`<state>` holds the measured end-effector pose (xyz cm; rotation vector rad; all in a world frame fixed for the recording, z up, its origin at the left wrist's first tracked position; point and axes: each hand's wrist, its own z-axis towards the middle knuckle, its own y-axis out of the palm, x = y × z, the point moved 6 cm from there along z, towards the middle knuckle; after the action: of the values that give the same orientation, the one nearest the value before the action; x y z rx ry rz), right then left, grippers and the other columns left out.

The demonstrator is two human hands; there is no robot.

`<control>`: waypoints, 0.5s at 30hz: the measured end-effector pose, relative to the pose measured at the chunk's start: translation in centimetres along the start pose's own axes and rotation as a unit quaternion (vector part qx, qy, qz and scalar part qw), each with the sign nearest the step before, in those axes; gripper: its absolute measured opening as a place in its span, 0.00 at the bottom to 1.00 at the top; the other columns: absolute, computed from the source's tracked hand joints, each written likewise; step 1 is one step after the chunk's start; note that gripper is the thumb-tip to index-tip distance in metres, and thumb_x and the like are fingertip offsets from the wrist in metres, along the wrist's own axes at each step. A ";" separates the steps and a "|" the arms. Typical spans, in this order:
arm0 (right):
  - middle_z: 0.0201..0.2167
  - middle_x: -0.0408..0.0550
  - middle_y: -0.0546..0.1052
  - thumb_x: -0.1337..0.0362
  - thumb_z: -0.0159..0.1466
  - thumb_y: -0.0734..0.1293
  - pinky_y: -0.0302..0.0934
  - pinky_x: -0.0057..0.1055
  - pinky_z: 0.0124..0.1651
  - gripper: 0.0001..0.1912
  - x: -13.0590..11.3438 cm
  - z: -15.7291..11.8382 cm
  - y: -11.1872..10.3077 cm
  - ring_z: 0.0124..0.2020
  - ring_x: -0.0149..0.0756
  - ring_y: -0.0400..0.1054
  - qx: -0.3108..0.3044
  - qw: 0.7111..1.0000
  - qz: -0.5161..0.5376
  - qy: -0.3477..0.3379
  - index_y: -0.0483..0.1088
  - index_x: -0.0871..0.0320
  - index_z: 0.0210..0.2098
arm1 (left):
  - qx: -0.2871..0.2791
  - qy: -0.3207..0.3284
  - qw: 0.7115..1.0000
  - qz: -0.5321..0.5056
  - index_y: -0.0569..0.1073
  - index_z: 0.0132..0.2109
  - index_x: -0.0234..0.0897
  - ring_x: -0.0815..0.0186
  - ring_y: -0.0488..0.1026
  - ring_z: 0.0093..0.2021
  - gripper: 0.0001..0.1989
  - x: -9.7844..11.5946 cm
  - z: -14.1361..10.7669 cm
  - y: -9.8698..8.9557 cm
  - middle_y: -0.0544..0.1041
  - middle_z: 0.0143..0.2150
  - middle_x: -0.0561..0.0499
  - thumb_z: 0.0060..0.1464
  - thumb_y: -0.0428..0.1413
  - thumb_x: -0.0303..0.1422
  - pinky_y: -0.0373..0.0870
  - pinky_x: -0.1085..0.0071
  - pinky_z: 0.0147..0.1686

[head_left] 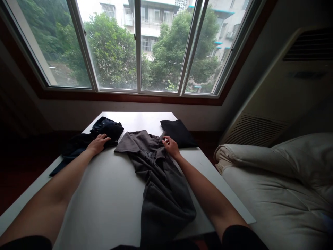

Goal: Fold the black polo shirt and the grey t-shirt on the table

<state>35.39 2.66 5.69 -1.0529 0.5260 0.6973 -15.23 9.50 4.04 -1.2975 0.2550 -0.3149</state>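
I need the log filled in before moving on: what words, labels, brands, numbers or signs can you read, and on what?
None can be read.
Gray shirt: dark marks on the chest, too creased and blurred to tell whether they are letters.
Air conditioner: no legible text.

We are seeing a rumpled dark-grey shirt [162,184] lying twisted lengthwise on the white table [111,194], and we are noticing dark clothes [81,143] lying crumpled to its left.
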 end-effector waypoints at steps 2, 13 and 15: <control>0.41 0.46 0.79 0.49 0.66 0.67 0.63 0.32 0.44 0.22 -0.9 -0.5 1.1 0.39 0.40 0.73 -0.063 0.997 -0.033 -0.016 0.72 0.51 0.56 | -0.008 -0.026 1.000 -0.010 0.77 0.59 0.42 0.51 0.65 0.61 0.34 -0.8 1.2 0.0 0.71 0.62 0.44 0.46 0.49 0.18 0.68 0.57 0.61; 0.32 0.45 0.75 0.62 0.62 0.64 0.57 0.31 0.40 0.03 -0.4 0.1 -1.9 0.35 0.40 0.68 0.054 0.992 -0.115 0.025 0.68 0.53 0.35 | 0.169 -0.257 0.951 -0.012 0.75 0.60 0.39 0.48 0.57 0.71 0.23 5.3 1.0 -1.4 0.65 0.70 0.38 0.62 0.48 0.26 0.52 0.46 0.68; 0.29 0.43 0.74 0.60 0.61 0.64 0.57 0.31 0.39 0.04 0.8 0.6 -2.9 0.33 0.39 0.67 0.092 0.992 -0.064 0.057 0.66 0.52 0.34 | 0.141 -0.217 0.965 -0.039 0.74 0.61 0.39 0.48 0.65 0.66 0.21 7.2 1.5 -1.5 0.70 0.66 0.38 0.65 0.47 0.32 0.59 0.52 0.65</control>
<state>38.14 2.50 7.13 -0.9477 0.6043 0.4682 -8.14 7.85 5.76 -1.0636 -0.2070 -0.1199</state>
